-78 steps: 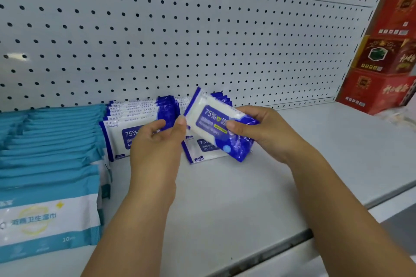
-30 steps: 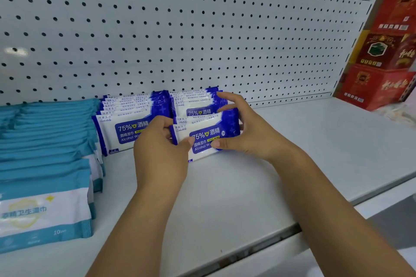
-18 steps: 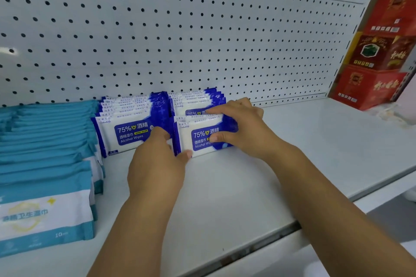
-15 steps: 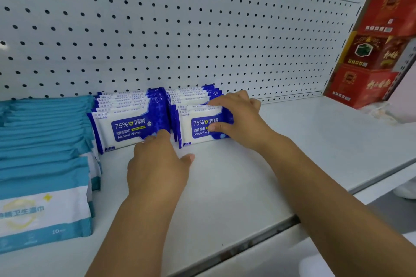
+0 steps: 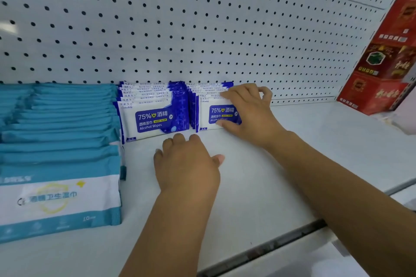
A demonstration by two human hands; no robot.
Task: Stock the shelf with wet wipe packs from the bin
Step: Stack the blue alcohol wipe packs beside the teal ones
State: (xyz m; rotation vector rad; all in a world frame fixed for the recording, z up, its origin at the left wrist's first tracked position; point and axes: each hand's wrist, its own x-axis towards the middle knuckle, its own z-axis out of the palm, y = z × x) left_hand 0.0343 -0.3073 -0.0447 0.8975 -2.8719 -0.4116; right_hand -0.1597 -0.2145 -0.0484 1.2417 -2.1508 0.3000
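Note:
Two rows of blue-and-white alcohol wet wipe packs stand upright against the pegboard at the back of the white shelf. The left row stands free. My right hand holds the front pack of the right row, fingers over its top edge and thumb against its lower front. My left hand rests on the shelf just in front of the two rows, fingers loosely bent, holding nothing. No bin is in view.
Several larger teal-and-white wipe packs fill the shelf's left side, right next to the blue rows. Red gift boxes are stacked at the far right. The white pegboard forms the back wall. The shelf's front edge runs below my forearms.
The pack carried in both hands was set upright at the front of the right row. My left hand let go and dropped back onto the shelf; my right hand stays on the pack.

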